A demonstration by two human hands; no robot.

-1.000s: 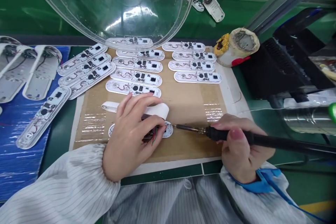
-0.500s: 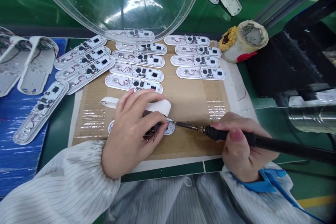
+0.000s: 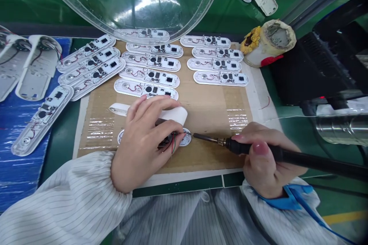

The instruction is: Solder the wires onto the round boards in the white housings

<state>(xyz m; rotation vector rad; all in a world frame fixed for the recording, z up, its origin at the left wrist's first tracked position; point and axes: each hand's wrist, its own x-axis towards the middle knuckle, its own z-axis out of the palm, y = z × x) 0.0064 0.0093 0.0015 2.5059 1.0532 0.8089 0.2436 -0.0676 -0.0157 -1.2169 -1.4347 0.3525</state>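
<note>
- My left hand (image 3: pixel 143 141) is curled down over the small board (image 3: pixel 184 139) on the cardboard mat (image 3: pixel 207 111), pinning it and its red and green wires (image 3: pixel 172 146) so nothing slides.
- My right hand (image 3: pixel 264 157) is closed around the soldering iron (image 3: pixel 258 149), held low like a pen, so its tip meets the board's right end.
- Finished boards (image 3: pixel 149 61) lie in rows farther back, clear of the iron.

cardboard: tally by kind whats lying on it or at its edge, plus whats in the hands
loose board strips: 12
board being soldered, held under the left hand: 1
white cover beneath the same hand: 1
soldering iron in the right hand: 1
total: 15
</note>
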